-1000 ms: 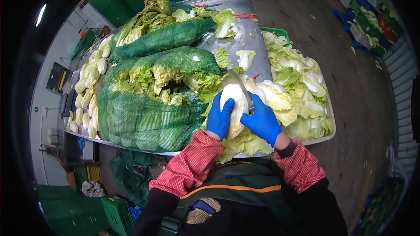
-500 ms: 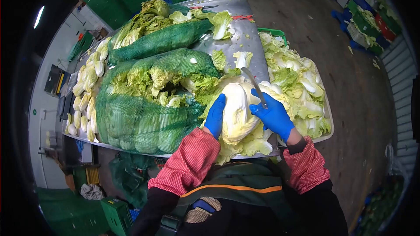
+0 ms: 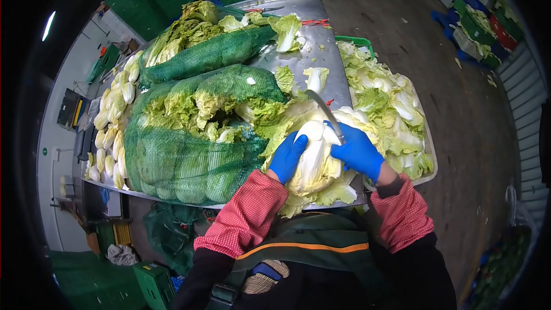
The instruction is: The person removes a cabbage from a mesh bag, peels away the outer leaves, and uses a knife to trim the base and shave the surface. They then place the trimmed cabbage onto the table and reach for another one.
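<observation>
A napa cabbage [image 3: 313,167] with a white stem end lies in front of me on loose outer leaves [image 3: 330,192]. My left hand [image 3: 287,158], in a blue glove, grips its left side, thumb near the stem end. In my blue-gloved right hand [image 3: 359,154] is a knife [image 3: 326,110] with a curved blade, which points up and away from me. The right fingers also rest against the cabbage's right side. Part of the knife's handle is hidden in the glove. Just left of my left hand lies a green mesh sack [image 3: 189,161] of cabbages, torn open on top.
A second mesh sack [image 3: 212,51] lies farther back on the metal table [image 3: 327,69]. Trimmed cabbages [image 3: 109,149] lie in rows at the left. A bin of loose leaves [image 3: 396,115] stands at the table's right edge. Another knife [image 3: 267,9] lies at the far end.
The cabbage has been turned and tilted in my hands, its stem end now facing up more. My left thumb has moved across it, and the knife has shifted slightly left.
</observation>
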